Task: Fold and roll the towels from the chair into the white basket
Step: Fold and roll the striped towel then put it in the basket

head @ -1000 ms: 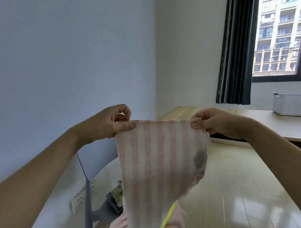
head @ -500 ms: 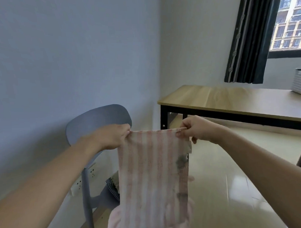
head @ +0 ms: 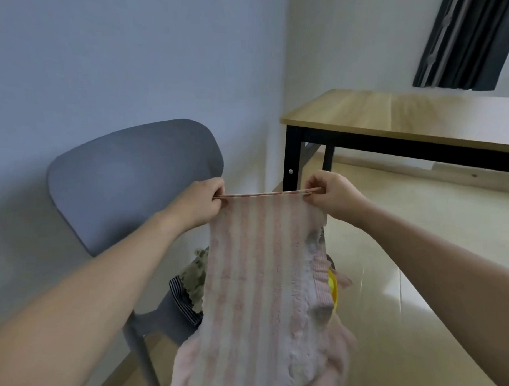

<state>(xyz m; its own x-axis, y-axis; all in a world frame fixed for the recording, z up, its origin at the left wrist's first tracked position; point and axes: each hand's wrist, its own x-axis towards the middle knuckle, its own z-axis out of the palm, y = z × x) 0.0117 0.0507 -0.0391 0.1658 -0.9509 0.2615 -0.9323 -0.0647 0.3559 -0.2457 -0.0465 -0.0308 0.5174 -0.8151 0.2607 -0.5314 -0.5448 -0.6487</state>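
A pink and white striped towel (head: 250, 268) hangs stretched between both hands in front of the grey chair (head: 131, 174). My left hand (head: 201, 203) pinches its top left corner. At the top right corner, my right hand (head: 331, 193) pinches the edge. The towel's lower end drapes over the chair seat. Behind it lie other towels: an olive one (head: 197, 272), a dark striped one (head: 180, 299), and a bit of yellow (head: 333, 288). The white basket is out of view.
A wooden table (head: 389, 113) with black legs stands at the right, by the wall corner. A dark curtain (head: 461, 35) hangs at the upper right. The glossy floor (head: 394, 274) lies under and right of my right arm.
My view has tilted down and left, so the window and basket have left the frame and the chair back shows. Both hands have lowered the towel toward the chair while keeping its top edge taut.
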